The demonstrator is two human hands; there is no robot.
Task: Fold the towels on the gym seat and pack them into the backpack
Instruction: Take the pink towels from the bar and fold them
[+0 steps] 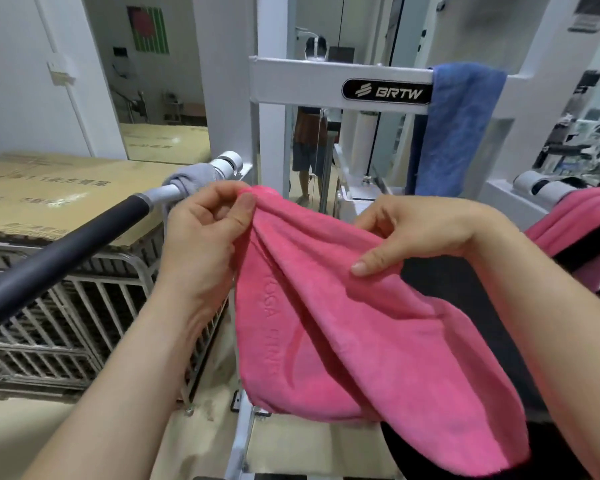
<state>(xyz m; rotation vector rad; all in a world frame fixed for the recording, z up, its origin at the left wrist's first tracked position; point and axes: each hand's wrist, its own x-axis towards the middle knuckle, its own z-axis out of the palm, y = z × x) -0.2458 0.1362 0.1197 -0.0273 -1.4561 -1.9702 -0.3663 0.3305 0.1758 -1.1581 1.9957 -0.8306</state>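
Towel (343,323), pink one, hangs between our two hands over the black seat (465,289). Our left hand (205,230) pinches its upper corner between thumb and curled fingers. Our right hand (413,233) grips the gathered edge near it, thumb on top. A blue towel (458,133) hangs over the white frame (291,81), a grey towel (194,180) sits on the left handle bar (66,251), and a second pink towel (575,216) lies at the right.

Counted: 2 pink towels (held pink towel (343,323), 2nd pink towel (575,216)), 1 blue towel (458,126), 1 grey cloth (194,178); 2 hands are seen (left hand (201,233), right hand (413,233)).
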